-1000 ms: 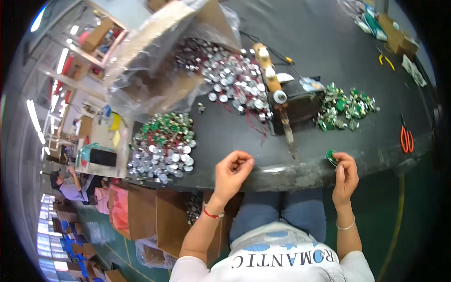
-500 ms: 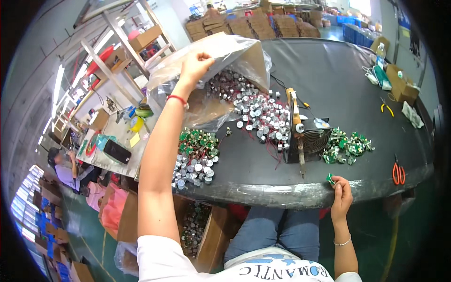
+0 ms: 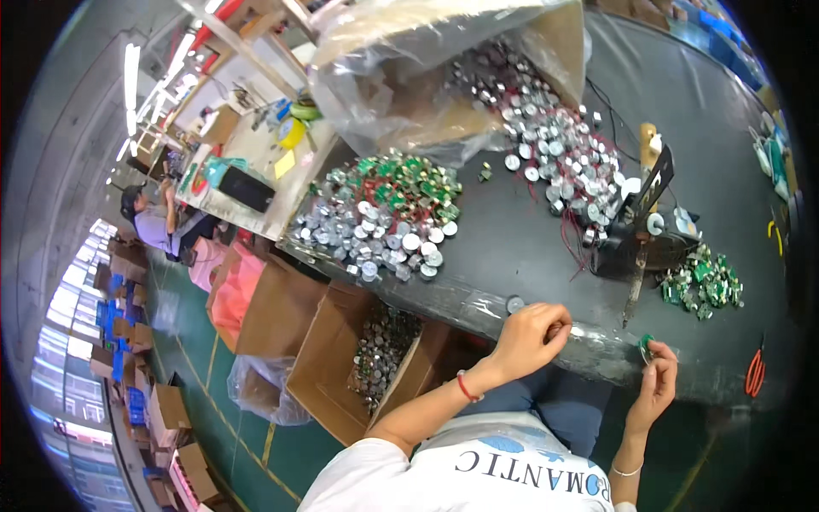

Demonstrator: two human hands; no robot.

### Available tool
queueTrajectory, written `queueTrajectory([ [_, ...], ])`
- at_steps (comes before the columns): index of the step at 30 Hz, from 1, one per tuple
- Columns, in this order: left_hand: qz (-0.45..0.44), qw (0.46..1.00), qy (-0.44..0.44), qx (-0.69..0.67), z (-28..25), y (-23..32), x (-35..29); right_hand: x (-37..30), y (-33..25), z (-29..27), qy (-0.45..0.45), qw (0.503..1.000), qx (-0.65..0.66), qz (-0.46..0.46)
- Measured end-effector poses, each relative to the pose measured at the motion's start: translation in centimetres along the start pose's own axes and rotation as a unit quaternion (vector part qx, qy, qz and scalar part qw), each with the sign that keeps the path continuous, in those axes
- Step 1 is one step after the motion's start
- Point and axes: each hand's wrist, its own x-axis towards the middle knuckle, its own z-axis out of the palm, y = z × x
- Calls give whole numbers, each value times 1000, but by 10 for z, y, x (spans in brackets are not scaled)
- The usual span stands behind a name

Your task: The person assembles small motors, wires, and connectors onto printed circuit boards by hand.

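Note:
My left hand (image 3: 533,337) is over the table's front edge, its fingers curled together; what they hold, if anything, is hidden. A small round silver part (image 3: 514,304) shows just past its knuckles, and I cannot tell if the hand touches it. My right hand (image 3: 655,384) pinches a small green circuit board (image 3: 645,345) at the edge, farther right. Beyond the hands stands a dark fixture with an upright post (image 3: 636,286). A pile of green circuit boards (image 3: 701,283) lies beside it. Silver round parts with red wires (image 3: 567,162) spill from a plastic-lined carton (image 3: 375,107).
Boards joined with silver parts (image 3: 388,213) are heaped at the table's left. Below stands an open carton (image 3: 320,375) holding more parts. Red-handled pliers (image 3: 755,373) lie at the right. A seated person (image 3: 153,218) works at another bench, far left.
My left hand has come down from the plastic-lined carton to the table's front edge, near my right hand. The right hand still holds the circuit board. The view has turned left.

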Motion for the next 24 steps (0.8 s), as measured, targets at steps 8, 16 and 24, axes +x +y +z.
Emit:
queueTrajectory([
  [8,-244,919,-96,-296,-15,13,-1,9,-19,36,-96,994,48,12],
  [16,-159,949,-101,-254,6,15,7,9,-21,40,-81,995,52,-6],
  [24,-238,864,-146,-419,12,22,15,21,-25,38,-86,994,31,-63],
])
